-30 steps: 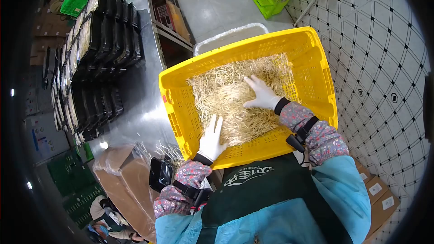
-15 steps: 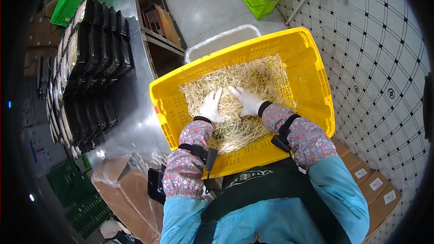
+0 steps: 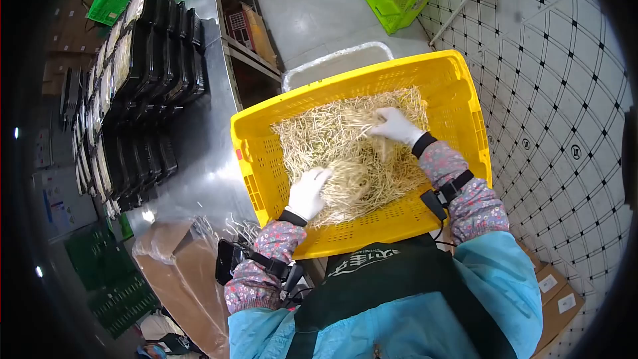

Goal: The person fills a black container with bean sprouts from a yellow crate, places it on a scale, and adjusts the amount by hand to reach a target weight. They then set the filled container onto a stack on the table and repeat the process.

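Black trays (image 3: 143,60) are standing in rows on the steel table (image 3: 206,153) at the far left. Beside them a yellow crate (image 3: 399,223) is sitting with pale sprouts (image 3: 325,136) heaped across its bottom. The left hand (image 3: 308,193), gloved white, is pressing on the near left of the heap, its fingers curling narrow into the strands; I cannot tell whether they are gripping any. The right hand (image 3: 397,126) is reaching to the far right of the heap, its fingers bent shut around a tuft. The crate's walls are hemming the heap in, and bare bottom is showing along the left wall. Tiled floor (image 3: 565,93) is lying open to the right.
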`<state>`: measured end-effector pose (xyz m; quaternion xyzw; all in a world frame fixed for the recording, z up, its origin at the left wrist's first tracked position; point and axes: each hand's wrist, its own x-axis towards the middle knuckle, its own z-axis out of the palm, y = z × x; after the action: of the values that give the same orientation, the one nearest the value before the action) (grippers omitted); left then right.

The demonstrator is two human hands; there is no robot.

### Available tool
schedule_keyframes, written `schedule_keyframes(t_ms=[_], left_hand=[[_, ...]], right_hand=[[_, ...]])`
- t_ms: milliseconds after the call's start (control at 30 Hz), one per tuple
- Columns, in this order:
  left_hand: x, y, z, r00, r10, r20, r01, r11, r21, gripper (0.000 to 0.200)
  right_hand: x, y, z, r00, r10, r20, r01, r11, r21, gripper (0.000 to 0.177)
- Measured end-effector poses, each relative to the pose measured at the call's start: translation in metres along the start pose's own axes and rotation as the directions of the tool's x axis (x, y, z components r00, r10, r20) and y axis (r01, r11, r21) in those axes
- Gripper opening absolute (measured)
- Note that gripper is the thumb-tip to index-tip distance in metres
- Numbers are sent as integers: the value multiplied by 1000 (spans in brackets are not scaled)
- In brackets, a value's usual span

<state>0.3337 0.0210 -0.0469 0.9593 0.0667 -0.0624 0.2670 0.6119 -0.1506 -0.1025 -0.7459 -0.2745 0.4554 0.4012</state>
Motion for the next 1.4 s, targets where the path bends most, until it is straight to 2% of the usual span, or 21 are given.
schedule_keyframes(t_ms=[100, 133, 167, 267, 300, 367, 433, 533, 633, 733, 767, 800, 900, 1000, 1033, 1100, 1133, 1233, 1267, 1367, 1400], left_hand=[[8, 12, 9, 997, -35, 63, 32, 999, 41, 83], [7, 26, 10, 1000, -23, 10, 19, 955, 297, 92], [0, 26, 8, 997, -79, 9, 74, 964, 256, 93], [-35, 22, -1, 972, -237, 1, 235, 966, 108, 94], [-50, 21, -2, 959, -274, -69, 273, 962, -31, 82], [-75, 26, -17, 914, -372, -164, 298, 887, -353, 65], [-99, 44, -46, 825, -503, -257, 345, 809, -477, 47], [-160, 35, -62, 569, -660, -491, 380, 740, -554, 41], [-227, 15, -75, 123, -736, -665, 432, 644, -632, 45], [-302, -17, -52, -244, -654, -716, 579, 494, -649, 58], [-321, -25, -41, -327, -599, -731, 656, 413, -632, 62], [-333, -28, -31, -427, -586, -688, 663, 314, -679, 66], [-363, -52, 5, -628, -607, -487, 526, 130, -840, 78], [-369, -72, 25, -668, -693, -270, 194, 188, -963, 83], [-365, -77, 32, -621, -769, -152, -106, 275, -956, 83], [-367, -93, 44, -618, -774, -138, -72, 231, -970, 81], [-369, -101, 52, -601, -782, -165, -114, 288, -951, 66], [-366, -88, 43, -512, -849, -133, -248, 294, -923, 48], [-356, -81, 38, -575, -805, -148, -243, 341, -908, 35], [-343, -61, 46, -538, -800, -265, -297, 474, -829, 34], [-339, -54, 48, -541, -806, -241, -279, 442, -853, 33]], right_hand=[[12, 4, 43, 975, -64, 214, 92, 988, -126, 68], [14, 2, 54, 950, -76, 302, 137, 973, -184, 75], [14, 3, 50, 904, 88, 419, 98, 910, -402, 91], [32, 40, 54, 947, -35, 318, 103, 974, -200, 96], [34, 32, 51, 965, -39, 261, 86, 981, -171, 98], [35, 12, 52, 988, 62, 141, -28, 972, -232, 108], [37, 3, 64, 990, 122, 69, -101, 963, -249, 113], [17, -9, 91, 984, 83, 157, -16, 921, -390, 122], [-23, -2, 120, 967, -161, 196, 242, 815, -526, 128], [-50, -20, 138, 958, -99, 269, 252, 739, -625, 136], [-51, -22, 142, 953, -59, 296, 238, 753, -614, 137], [-53, -21, 146, 953, -166, 253, 295, 704, -646, 138], [-29, -10, 141, 954, -157, 256, 288, 716, -636, 139], [-9, -9, 126, 979, -57, 195, 155, 830, -536, 140], [-6, -6, 124, 982, -40, 186, 131, 850, -510, 141], [-12, 5, 134, 970, -124, 208, 216, 833, -510, 138], [-19, 5, 139, 955, -191, 227, 285, 806, -519, 134], [-59, -9, 160, 890, -319, 326, 455, 581, -675, 130], [-61, -11, 159, 900, -303, 312, 435, 607, -665, 128], [-59, -4, 147, 929, -253, 271, 368, 709, -601, 119], [-50, 0, 140, 937, -240, 253, 344, 756, -557, 113]])
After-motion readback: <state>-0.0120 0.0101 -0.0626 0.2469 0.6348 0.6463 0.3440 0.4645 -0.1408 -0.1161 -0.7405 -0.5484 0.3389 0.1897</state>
